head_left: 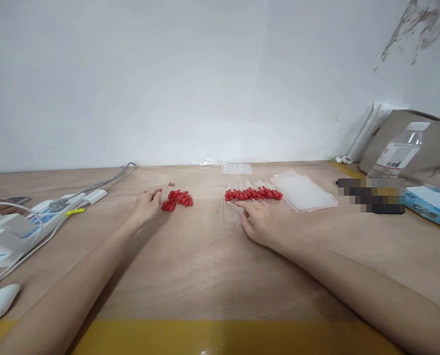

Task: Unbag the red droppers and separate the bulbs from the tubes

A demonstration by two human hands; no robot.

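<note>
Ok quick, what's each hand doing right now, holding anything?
Left hand: fingers curled against the pile of red caps; a grip cannot be told.
Right hand: open, fingers resting on the clear tubes, holding nothing.

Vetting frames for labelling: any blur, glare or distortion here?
Head view: the table bows, wide-angle; soft even light, faint shadows; clear tubes under the right hand wash out; red caps by the left hand read clearly; a pixelated block masks something.
</note>
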